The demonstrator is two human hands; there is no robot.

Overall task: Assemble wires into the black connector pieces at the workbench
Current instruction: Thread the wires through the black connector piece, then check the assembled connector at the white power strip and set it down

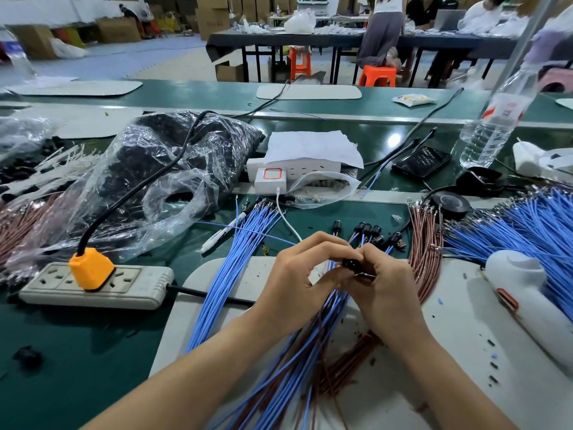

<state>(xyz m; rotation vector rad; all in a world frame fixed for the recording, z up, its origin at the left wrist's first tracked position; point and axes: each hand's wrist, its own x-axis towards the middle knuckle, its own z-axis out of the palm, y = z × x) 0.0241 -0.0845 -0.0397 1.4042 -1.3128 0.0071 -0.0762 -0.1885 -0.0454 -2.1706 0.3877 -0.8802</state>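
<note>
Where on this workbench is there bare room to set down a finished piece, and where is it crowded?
Bare green mat lies in front of the power strip, left of the grey pad. The pad is fairly free between the brown wires and the white handheld tool, apart from specks. Crowded: around the black connector, the blue wires and the plastic bag.

Power strip (93,285) left of mat (459,352); bottle (496,125) behind.

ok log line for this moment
left hand, right hand: pinching black connector | blue wires, brown wires: under hands | assembled connectors: beyond
</note>
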